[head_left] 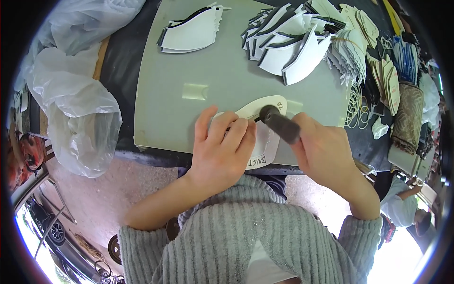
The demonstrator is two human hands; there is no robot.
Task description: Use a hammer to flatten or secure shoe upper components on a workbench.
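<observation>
A pale shoe-shaped pattern board (270,101) lies near the front edge of the table, with handwritten marks on it. On top of it sits a curved white piece (267,137) with a dark edge. My left hand (222,146) presses down on the piece and board, fingers bent; the fingertips and thumb partly hide what is under them. My right hand (324,149) is closed round a dark hammer (283,125). Its round end is over the board, just right of my left fingers; whether it touches cannot be made out.
A small stack of white curved pieces (191,33) lies at the far left of the grey-green board (161,94), with a bigger heap (288,47) at the far right. Pattern boards (385,80) and rubber bands (355,106) are on the right. Clear plastic bags (75,104) hang over the left edge.
</observation>
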